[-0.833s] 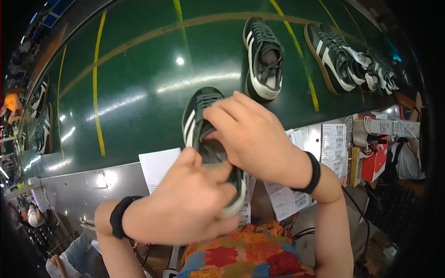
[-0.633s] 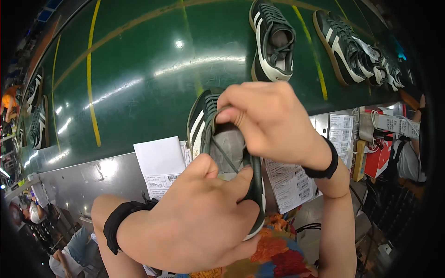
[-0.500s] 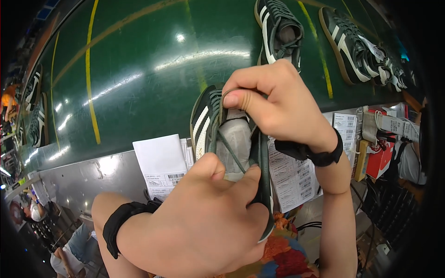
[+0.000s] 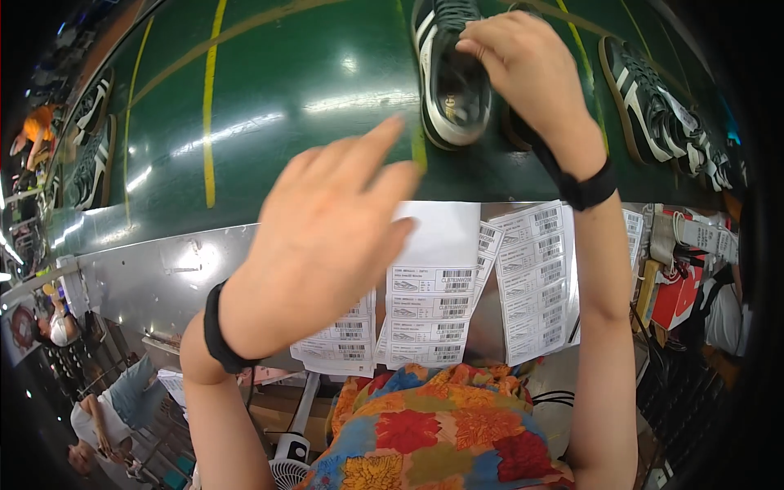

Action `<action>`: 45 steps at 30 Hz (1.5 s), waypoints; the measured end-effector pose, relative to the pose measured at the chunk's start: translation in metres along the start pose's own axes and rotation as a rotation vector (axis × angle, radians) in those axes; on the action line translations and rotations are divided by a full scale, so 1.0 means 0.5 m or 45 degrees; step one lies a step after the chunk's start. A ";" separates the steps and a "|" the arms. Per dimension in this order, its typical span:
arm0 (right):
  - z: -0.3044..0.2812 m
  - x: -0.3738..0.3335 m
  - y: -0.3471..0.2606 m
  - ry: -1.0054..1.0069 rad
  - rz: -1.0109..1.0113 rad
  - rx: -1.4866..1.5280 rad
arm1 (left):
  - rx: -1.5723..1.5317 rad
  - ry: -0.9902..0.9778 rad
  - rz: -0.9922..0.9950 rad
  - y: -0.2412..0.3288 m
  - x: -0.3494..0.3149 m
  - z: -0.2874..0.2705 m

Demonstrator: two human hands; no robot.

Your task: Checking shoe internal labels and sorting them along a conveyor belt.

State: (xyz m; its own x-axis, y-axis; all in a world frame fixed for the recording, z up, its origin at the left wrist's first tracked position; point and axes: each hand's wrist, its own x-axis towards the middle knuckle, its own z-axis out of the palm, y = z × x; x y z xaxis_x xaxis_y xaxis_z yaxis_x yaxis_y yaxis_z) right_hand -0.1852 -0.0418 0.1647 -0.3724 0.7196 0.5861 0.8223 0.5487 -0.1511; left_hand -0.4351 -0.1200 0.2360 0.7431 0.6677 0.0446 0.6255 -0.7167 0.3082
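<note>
A dark green sneaker (image 4: pixel 426 61) with white stripes stands on the green work surface, its heel toward me and its insole showing. At the right edge of its opening, near the tongue, my right hand (image 4: pixel 527 73) is closed with thumb and fingers pinched together. What exactly lies between the fingertips is hard to see. Nearer to me, my left hand (image 4: pixel 327 233) hovers over the metal edge and label sheets, open and slightly blurred, with its fingers apart and holding nothing. Another dark shoe (image 4: pixel 516 126) is mostly hidden behind my right hand and wrist.
Sheets of printed labels (image 4: pixel 433 318) lie on the metal ledge (image 4: pixel 196 261) in front of me. More striped sneakers (image 4: pixel 641 98) stand at the right, and another pair (image 4: pixel 94 155) at the far left. A red box (image 4: pixel 678 286) sits at right. A small fan (image 4: pixel 291 461) is below.
The shoe whose lace my hands were holding is gone from in front of me. A sneaker now stands farther away under my right hand. My left hand has let go of the lace and moved left.
</note>
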 end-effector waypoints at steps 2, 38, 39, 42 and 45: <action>0.028 -0.030 -0.054 0.191 0.132 0.163 | 0.013 -0.200 -0.288 -0.034 -0.087 -0.013; -0.301 -0.197 -0.302 -0.045 1.245 1.771 | -1.496 -0.132 -0.465 0.149 -0.225 -0.062; -0.303 -0.198 -0.308 -0.043 1.244 1.770 | -1.495 -0.132 -0.462 0.153 -0.222 -0.060; -0.299 -0.203 -0.327 0.065 1.235 1.410 | -1.420 -0.051 -0.413 0.162 -0.216 -0.052; -0.293 -0.207 -0.341 0.184 0.877 0.736 | -1.376 -0.002 -0.394 0.170 -0.206 -0.034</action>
State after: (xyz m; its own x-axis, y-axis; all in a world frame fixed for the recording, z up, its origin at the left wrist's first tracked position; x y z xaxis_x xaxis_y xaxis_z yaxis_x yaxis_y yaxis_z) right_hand -0.2236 -0.2723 0.2464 0.2113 0.9281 0.3066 0.4843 0.1731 -0.8576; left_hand -0.4626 -0.2460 0.2737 0.5921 0.7861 -0.1774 0.2490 0.0309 0.9680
